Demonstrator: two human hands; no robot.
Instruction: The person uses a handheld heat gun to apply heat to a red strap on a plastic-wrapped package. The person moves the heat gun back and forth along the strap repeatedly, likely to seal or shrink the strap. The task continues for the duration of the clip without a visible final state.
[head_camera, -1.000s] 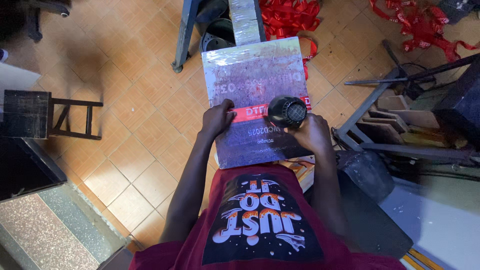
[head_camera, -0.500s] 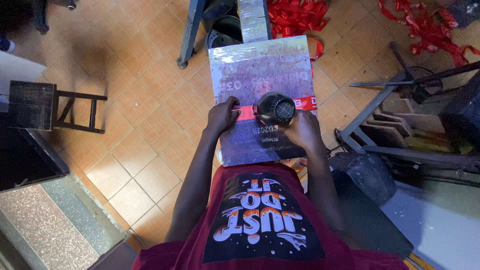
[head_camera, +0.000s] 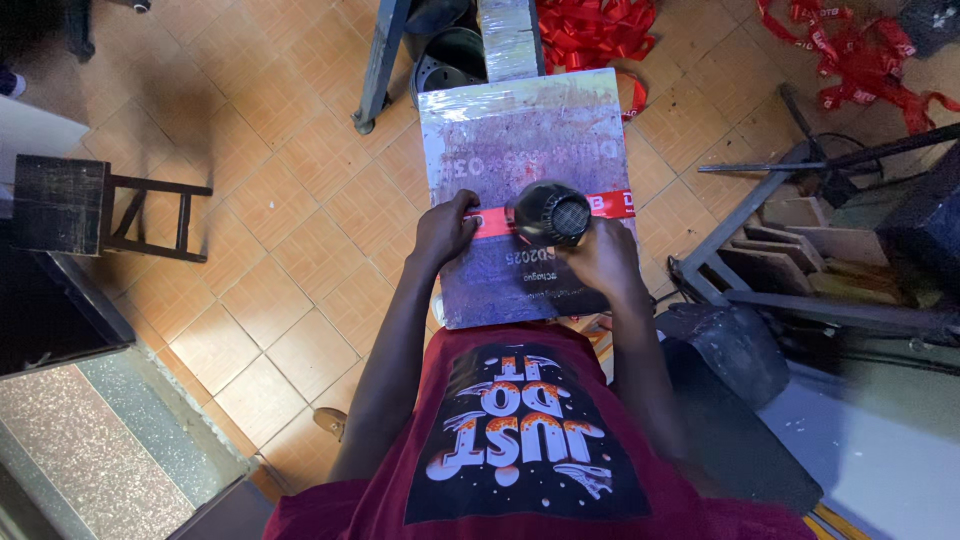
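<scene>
Your left hand (head_camera: 445, 228) pins one end of a red ribbon (head_camera: 492, 222) flat against a plastic-wrapped board (head_camera: 520, 150), fingers spread and pressing down rather than curled round anything. Your right hand (head_camera: 600, 258) is closed about a black hair-dryer-like heat tool (head_camera: 550, 212), its mesh-covered end facing the camera, held just over the ribbon's middle. The ribbon lies straight across the board, its far end showing beyond the tool at the board's right edge.

The ribbon looks thin, light and limp: likely to slide or curl on the slick wrapping unless held at its end, as your left hand does. The board looks stiff and flat, resting on your lap and reaching toward a blue stand (head_camera: 382, 60). The tool seems solid; grip it by its body, well back from the mesh. More red ribbon (head_camera: 590, 25) lies heaped on the tiled floor (head_camera: 290, 250).
</scene>
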